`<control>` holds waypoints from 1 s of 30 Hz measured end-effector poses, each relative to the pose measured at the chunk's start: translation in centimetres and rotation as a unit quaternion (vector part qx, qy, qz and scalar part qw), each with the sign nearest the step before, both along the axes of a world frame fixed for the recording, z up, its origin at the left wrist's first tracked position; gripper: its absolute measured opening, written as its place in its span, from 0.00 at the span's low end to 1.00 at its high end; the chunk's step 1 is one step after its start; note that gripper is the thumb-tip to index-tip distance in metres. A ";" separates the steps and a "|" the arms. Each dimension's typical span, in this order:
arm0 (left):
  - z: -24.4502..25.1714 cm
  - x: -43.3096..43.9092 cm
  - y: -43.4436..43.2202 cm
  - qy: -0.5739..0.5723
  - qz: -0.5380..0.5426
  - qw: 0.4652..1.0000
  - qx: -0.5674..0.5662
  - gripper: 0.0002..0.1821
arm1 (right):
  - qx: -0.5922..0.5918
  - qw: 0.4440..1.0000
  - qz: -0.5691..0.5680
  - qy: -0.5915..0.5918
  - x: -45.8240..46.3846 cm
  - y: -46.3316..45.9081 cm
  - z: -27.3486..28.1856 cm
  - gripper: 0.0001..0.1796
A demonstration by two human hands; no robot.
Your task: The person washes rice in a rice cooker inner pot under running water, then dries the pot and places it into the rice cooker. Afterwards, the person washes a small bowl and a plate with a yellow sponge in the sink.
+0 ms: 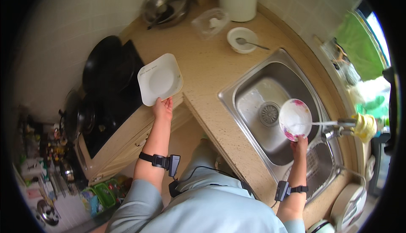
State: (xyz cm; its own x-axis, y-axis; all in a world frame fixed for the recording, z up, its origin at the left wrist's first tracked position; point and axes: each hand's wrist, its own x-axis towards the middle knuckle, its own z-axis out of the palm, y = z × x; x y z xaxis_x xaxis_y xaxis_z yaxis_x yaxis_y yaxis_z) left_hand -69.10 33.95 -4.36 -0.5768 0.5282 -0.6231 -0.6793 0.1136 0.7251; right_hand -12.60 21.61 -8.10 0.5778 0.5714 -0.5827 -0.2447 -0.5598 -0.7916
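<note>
My left hand (163, 108) grips the near rim of a white square plate (161, 80), thumb on top, out over the counter corner by the stove. The plate bears some writing and nothing lies on it. On the right, my right hand (299, 145) holds a white bowl with pink flowers (295, 118) by its edge above the stainless steel sink (253, 101). Water runs from the faucet (341, 126) into this bowl. The sink's drain strainer (269, 114) shows just left of the bowl.
A white bowl (238, 47) with a metal spoon (253, 43) stands behind the sink. Farther back are a clear plastic container (206, 25), a white canister (238, 4) and a steel basin (168, 0). A black wok (103, 65) sits on the stove at left.
</note>
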 end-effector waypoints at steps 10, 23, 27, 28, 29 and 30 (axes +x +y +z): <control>-1.7 8.9 4.5 -0.013 -0.132 0.991 0.008 0.17 | 0.021 0.998 -0.029 0.047 -1.8 -0.2 2.3 0.12; 3.2 29.5 -1.8 -0.032 -0.694 0.719 -0.025 0.30 | 0.037 0.995 0.063 0.074 -2.3 -0.6 5.2 0.15; 3.6 34.9 -2.0 -0.005 -0.705 0.704 -0.080 0.17 | 0.019 0.985 0.125 0.113 -2.0 -0.7 7.0 0.19; 3.6 35.3 -2.1 -0.006 -0.702 0.708 -0.079 0.19 | -0.002 0.989 0.139 0.056 -1.4 -0.9 7.7 0.22; 3.6 35.6 -2.1 0.013 -0.694 0.714 -0.095 0.21 | -0.013 0.986 0.163 0.015 -0.8 -1.2 8.4 0.25; 3.6 35.7 -2.3 0.021 -0.692 0.716 -0.087 0.23 | -0.019 0.982 0.177 -0.065 0.4 -1.4 9.2 0.25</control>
